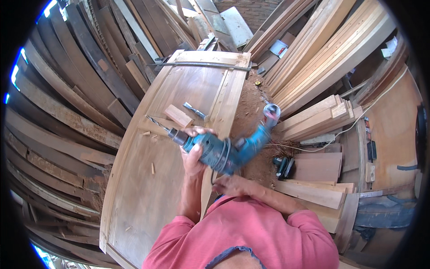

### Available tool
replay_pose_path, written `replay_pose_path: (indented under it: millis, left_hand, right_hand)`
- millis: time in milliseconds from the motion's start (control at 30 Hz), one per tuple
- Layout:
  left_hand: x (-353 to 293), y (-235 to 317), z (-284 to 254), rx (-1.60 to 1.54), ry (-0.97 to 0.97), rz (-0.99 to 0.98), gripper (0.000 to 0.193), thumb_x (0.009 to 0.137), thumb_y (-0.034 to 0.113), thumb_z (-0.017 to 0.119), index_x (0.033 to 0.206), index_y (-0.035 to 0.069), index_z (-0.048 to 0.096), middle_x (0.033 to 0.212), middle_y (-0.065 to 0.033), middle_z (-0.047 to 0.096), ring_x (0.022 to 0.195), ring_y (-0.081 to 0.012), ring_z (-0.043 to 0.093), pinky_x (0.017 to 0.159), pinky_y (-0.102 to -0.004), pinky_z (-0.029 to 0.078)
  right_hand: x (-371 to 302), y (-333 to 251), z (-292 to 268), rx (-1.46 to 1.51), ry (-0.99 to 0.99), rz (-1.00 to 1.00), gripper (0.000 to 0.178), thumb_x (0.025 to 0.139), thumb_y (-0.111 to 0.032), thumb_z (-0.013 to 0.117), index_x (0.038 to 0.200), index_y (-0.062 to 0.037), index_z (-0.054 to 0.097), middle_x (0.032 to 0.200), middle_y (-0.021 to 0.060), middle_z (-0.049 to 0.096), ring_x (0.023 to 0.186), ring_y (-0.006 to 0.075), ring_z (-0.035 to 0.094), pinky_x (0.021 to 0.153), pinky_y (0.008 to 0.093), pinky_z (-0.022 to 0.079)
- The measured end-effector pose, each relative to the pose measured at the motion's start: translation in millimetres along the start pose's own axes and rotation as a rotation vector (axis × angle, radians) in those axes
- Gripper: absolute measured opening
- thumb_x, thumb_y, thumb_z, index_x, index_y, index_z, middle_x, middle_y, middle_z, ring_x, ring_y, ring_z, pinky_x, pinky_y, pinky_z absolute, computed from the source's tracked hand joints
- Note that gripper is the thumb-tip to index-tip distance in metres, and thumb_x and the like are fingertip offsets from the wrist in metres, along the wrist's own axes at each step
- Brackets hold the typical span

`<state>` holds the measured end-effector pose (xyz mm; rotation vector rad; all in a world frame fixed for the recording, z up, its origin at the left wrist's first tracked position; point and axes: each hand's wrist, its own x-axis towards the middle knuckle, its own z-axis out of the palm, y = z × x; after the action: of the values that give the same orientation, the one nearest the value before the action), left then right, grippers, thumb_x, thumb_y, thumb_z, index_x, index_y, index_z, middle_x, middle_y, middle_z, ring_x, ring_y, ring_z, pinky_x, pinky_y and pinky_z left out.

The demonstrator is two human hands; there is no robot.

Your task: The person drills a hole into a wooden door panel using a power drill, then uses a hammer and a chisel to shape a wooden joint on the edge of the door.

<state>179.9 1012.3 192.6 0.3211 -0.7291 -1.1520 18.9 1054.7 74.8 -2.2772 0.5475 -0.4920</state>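
Our left hand [193, 154] grips the blue drill [219, 151] with fingers closed around its body; our right hand [230, 184] rests beneath it, fingers loosely open, above the wooden door [148, 188].

Electric drill [219, 152]: teal body, dark chuck, silvery bit. Wooden door panel [148, 179]: pale tan, fine grain. Sleeve [251, 233]: salmon pink. Sawdust [251, 112]: reddish brown. Stacked planks [67, 103]: grey-brown, weathered.

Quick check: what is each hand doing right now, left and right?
Left hand: closed around the front body of the teal power drill.
Right hand: resting under the drill's rear; grip cannot be told.
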Motion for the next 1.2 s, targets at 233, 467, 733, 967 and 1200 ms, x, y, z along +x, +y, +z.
replay_pose_path:
  millis: [233,467,733,967,1200]
  left_hand:
    - [0.2,47.5,-47.8,0.848,-0.144,-0.177,0.042,0.077,0.013,0.085,0.107,0.004,0.057,0.107,-0.0086,0.066,0.1,-0.0186,0.065,0.087,-0.0355,0.052]
    - [-35.5,28.0,-70.0,-0.048,-0.255,-0.405,0.05,0.068,0.015,0.085,0.105,0.01,0.052,0.101,-0.0106,0.064,0.102,-0.0386,0.066,0.089,-0.055,0.053]
    - [-8.1,14.6,-15.1,-0.035,0.031,-0.024,0.044,0.08,0.019,0.077,0.113,0.011,0.049,0.113,-0.0083,0.059,0.111,-0.0315,0.061,0.094,-0.0479,0.051]
    - [-14.9,41.7,-58.0,1.027,0.097,-0.071,0.038,0.074,0.021,0.085,0.101,0.004,0.064,0.1,-0.0054,0.067,0.094,-0.0139,0.063,0.086,-0.0316,0.051]
    - [-36.1,36.9,-78.2,0.264,-0.361,-0.483,0.046,0.071,0.019,0.085,0.104,0.008,0.055,0.103,-0.0092,0.066,0.099,-0.0295,0.066,0.087,-0.0437,0.053]
  right_hand:
    - [2.3,-68.2,-163.7,0.048,0.072,0.268,0.025,0.095,-0.026,0.061,0.093,-0.0032,0.071,0.088,0.0198,0.071,0.084,0.0385,0.069,0.076,0.0446,0.055]
    - [-27.5,68.6,-189.9,0.056,0.426,0.474,0.023,0.084,-0.024,0.077,0.091,-0.0019,0.074,0.08,0.0114,0.071,0.074,0.0203,0.067,0.072,0.0358,0.053]
    - [20.9,-37.3,-30.1,0.217,-0.385,0.355,0.035,0.104,-0.032,0.051,0.113,-0.0014,0.064,0.115,0.0174,0.068,0.107,0.0379,0.064,0.092,0.0423,0.053]
    - [-3.8,-63.0,-131.0,-0.125,0.052,0.062,0.018,0.092,-0.015,0.06,0.098,-0.0002,0.068,0.09,0.0191,0.068,0.085,0.0376,0.067,0.077,0.0449,0.054]
    - [14.5,-24.1,-192.4,-0.112,0.166,0.346,0.018,0.085,-0.021,0.074,0.089,-0.0033,0.071,0.081,0.0172,0.07,0.078,0.0304,0.07,0.071,0.0385,0.053]
